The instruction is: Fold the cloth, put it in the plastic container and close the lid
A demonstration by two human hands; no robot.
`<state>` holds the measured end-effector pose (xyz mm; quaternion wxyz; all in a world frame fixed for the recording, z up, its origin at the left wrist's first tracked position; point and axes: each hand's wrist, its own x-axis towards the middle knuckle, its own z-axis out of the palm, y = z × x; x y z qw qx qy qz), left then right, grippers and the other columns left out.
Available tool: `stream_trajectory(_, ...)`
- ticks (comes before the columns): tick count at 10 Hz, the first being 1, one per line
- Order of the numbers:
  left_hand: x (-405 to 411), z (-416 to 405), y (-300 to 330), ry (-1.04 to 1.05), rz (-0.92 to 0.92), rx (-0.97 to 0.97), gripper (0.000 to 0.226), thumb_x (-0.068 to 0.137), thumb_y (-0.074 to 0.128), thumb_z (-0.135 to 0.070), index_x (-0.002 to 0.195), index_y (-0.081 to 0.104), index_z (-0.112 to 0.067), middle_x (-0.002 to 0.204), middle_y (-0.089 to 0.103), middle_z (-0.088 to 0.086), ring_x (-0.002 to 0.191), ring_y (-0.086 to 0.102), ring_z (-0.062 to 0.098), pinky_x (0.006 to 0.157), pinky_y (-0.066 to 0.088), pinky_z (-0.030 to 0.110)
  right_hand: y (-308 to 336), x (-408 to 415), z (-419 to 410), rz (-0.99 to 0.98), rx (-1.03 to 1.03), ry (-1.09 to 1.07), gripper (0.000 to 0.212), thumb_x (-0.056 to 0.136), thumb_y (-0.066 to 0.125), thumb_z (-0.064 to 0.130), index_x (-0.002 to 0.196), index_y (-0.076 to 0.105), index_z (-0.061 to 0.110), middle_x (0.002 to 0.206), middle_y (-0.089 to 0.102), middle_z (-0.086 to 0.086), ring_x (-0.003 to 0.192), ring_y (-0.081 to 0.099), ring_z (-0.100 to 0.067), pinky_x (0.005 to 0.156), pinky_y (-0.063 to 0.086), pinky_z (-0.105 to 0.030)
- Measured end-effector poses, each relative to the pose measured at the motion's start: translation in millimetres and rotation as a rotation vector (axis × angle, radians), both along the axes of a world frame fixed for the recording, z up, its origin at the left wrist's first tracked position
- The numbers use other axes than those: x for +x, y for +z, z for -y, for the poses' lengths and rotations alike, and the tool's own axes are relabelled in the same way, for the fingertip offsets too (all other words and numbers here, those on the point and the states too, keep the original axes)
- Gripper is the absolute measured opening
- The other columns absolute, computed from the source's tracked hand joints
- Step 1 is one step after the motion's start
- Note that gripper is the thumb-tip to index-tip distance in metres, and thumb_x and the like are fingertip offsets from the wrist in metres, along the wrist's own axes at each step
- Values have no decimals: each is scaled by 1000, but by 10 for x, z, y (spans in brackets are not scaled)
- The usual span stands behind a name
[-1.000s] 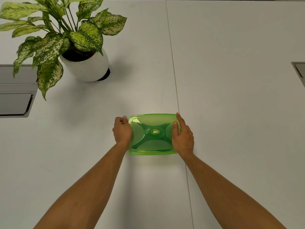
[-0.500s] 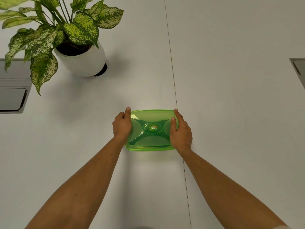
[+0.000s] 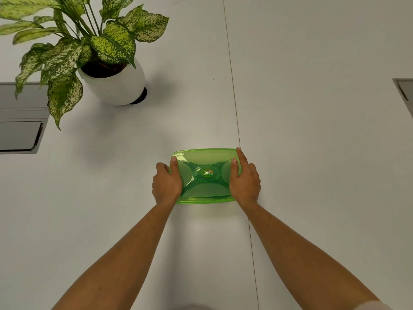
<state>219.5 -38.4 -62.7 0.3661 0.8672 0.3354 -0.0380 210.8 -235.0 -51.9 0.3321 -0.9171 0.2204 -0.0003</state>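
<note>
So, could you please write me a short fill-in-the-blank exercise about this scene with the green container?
1. The lid on the plastic container is coloured ____.
2. The left hand and the right hand grip the container's two short ____.
3. The potted plant stands far-left of the container in a ____ pot.
4. A seam runs across the ____ table.

Missing words: green; ends; white; white

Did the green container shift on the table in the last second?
No visible shift: the container has its right end at the table seam, same as before.
</note>
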Motion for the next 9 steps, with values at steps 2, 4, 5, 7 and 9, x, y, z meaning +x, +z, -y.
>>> stream_trajectory(2, 52, -12, -3, 45, 68, -38, 51, 91, 36, -64, 80, 43, -16, 71, 52, -2, 68, 51, 25, 62, 36, 35, -29, 8, -6, 17, -11, -15, 43, 98, 27, 53, 141, 29, 52, 90, 51, -2, 75, 47, -18, 71, 45, -36)
stream_trajectory(4, 58, -2, 91, -59, 0, 31, 47, 95, 28, -61, 88, 43, -17, 78, 54, 2, 74, 51, 29, 66, 36, 37, 42, 3, -9, -9, -63, 12, 44, 98, 26, 52, 142, 29, 49, 95, 48, -2, 78, 56, -25, 69, 45, -36)
stream_trajectory(5, 82, -25, 169, -141, -28, 10, 49, 97, 28, -59, 103, 49, -15, 102, 61, 10, 84, 52, 28, 72, 38, 37, 94, -17, -14, 14, -100, 28, 50, 97, 27, 54, 145, 31, 41, 111, 56, -7, 100, 56, -29, 82, 46, -43)
stream_trajectory(7, -8, -160, 512, -198, 86, 25, 60, 96, 34, -60, 124, 51, -9, 126, 54, 15, 111, 55, 34, 95, 45, 49, 347, -87, 60, 52, -189, 53, 75, 87, 19, 73, 151, 16, 34, 142, 48, -10, 135, 37, -28, 107, 30, -56)
stream_trajectory(9, -352, -236, 804, -380, 227, 235, 60, 97, 38, -54, 129, 53, -5, 135, 54, 17, 122, 50, 34, 99, 39, 48, 678, -298, 146, 174, -314, 256, 72, 93, 22, 63, 150, 26, 21, 153, 38, -9, 145, 23, -25, 116, 22, -48)
